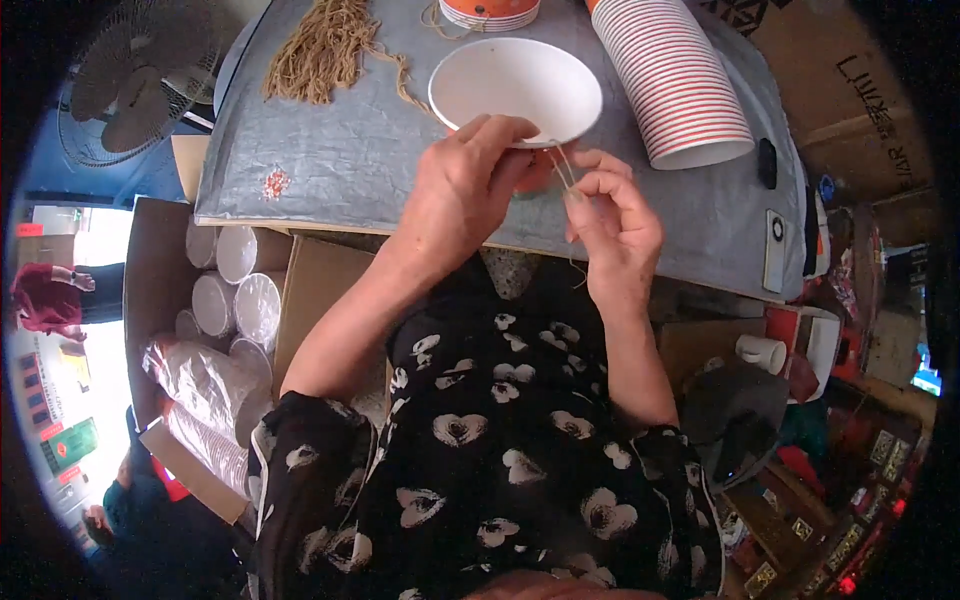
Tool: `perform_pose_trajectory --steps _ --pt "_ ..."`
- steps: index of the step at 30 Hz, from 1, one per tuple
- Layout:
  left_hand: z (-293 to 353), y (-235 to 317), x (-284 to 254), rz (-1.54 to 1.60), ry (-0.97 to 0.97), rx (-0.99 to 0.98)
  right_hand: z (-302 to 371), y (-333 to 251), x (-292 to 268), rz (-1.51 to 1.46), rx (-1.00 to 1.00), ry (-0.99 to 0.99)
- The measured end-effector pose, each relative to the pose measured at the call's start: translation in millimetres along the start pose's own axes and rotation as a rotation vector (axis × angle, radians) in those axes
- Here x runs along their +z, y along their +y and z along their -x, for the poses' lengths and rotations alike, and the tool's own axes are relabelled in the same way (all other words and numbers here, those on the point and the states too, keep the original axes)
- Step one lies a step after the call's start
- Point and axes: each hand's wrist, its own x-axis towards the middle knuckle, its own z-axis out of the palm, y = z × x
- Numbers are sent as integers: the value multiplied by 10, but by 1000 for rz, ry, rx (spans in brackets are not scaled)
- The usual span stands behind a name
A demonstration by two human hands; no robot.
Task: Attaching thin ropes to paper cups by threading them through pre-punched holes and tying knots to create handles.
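Observation:
A large paper bucket (515,88), white inside, tilts toward me at the near part of the table. My left hand (455,190) is closed on its near rim, thumb and fingers pinching the edge. A thin tan string (562,170) runs from that rim as two strands. My right hand (615,220), just right of the rim, pinches the string between thumb and fingers, and a loose end dangles below. Behind the bucket's left side lies a bundle of tan strings (322,50), with one strand trailing to the bucket.
A long stack of paper buckets (690,95) lies at the right; an orange one (490,14) stands at the far edge. Red-and-white bits (276,183) lie at left. An open carton (160,290) holds wrapped bucket stacks. A fan (135,95) stands far left; people are beyond.

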Motion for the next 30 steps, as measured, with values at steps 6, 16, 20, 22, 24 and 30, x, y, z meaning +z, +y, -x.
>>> perform_pose_trajectory --steps 6,16,20,22,24,30 --pt "96 -305 42 -16 -15 -71 94 43 -212 -283 243 -106" --pt "316 -163 42 48 71 -59 240 32 -399 -150 224 -124" --pt "342 13 143 59 -109 138 251 68 -430 -260 303 -145" --pt "294 42 222 63 -124 149 267 64 -434 -303 335 -141" --pt "265 31 245 65 -138 163 260 31 -422 -346 361 -136" --pt "206 -4 252 96 -183 173 200 -24 -480 -331 504 -45"
